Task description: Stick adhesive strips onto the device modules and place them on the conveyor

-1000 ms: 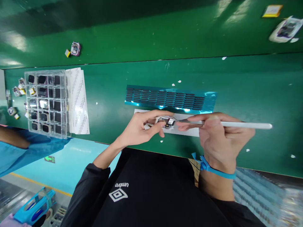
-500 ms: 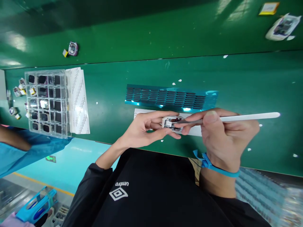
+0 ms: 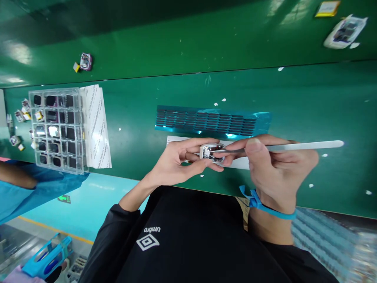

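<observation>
Glossy green worktop [image 3: 309, 106] runs across the view, with a seam along it; a long translucent blue film [image 3: 263, 122] bearing rows of thin dark strips lies beyond the hands, and a narrow white paper strip [image 3: 243, 163] lies beneath them; a clear plastic compartment tray [image 3: 81, 149] holding dark square-faced pieces sits well to the left, a white printed sheet [image 3: 96, 129] just beside it.

Between the two hands is a small, rounded, white-rimmed casing [image 3: 207, 150], its open face up and its inner parts showing; its long axis seems to run left to right, roughly in line with a slim, silver metal hand tool [image 3: 306, 146] that comes in from the right, the tip over the casing's interior; whether that tip touches anything inside cannot be told.

Nearer of the two is the left hand [image 3: 173, 162], which grips the casing from its left, partly curled, thumb on the near edge and fingers around the far side and below; the right hand [image 3: 275, 169] is closed in a pen-like pinch on the tool, its fingertips just beside the casing's right end, contact there unclear.
</observation>
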Motion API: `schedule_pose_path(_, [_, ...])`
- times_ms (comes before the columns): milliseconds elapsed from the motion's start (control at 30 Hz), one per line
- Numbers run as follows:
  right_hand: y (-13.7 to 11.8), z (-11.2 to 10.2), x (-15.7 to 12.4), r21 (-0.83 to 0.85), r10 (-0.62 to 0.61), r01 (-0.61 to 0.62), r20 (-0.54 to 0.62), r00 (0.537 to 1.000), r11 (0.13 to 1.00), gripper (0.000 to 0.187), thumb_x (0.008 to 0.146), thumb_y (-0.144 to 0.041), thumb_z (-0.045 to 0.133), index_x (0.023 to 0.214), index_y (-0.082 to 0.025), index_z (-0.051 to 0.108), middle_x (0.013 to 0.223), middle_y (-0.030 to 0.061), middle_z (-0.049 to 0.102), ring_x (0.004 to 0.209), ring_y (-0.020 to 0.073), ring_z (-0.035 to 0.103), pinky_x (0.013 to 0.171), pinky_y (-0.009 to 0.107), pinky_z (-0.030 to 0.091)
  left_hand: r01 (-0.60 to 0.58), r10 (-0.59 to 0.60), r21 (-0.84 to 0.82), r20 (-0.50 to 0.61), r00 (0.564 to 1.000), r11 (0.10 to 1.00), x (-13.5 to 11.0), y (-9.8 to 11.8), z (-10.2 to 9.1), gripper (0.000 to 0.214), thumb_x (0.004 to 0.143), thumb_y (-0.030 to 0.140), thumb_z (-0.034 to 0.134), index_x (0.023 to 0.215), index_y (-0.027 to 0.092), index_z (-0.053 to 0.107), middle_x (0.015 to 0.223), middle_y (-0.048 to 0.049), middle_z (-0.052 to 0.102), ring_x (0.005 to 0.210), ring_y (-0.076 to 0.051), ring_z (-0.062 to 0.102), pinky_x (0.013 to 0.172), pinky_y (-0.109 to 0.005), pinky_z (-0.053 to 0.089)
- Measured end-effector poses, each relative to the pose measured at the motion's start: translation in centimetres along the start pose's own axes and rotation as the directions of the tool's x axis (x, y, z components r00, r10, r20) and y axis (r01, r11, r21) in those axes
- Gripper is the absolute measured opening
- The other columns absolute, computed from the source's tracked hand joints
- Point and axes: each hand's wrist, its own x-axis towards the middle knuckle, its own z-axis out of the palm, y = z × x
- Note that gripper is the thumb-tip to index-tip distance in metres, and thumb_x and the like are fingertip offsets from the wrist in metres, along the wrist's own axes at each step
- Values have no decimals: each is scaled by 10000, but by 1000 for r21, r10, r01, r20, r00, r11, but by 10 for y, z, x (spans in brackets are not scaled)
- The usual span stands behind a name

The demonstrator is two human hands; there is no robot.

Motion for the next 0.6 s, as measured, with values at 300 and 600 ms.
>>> schedule_pose_path(300, [-1,0,0,-98,-30,25,-53,998,995,190,1019,-266,706,878,-266,834,793,-4,777,609,189,738,552,293,632,23,-22,88,-11,1000,996,0,1,-1,421,996,325,726,1370,143,659,1105,-113,813,944,-284,823,776,-324,665])
schedule_pose_path(600, [-7,5,-2,-163,-76,66,-59,995,984,180,1018,-251,689,973,-334,842,804,-28,780,637,192,744,545,303,606,-20,26,82,-66,997,996,3,-2,3,387,1033,389,667,1317,127,677,1061,-106,824,860,-244,828,783,-306,675])
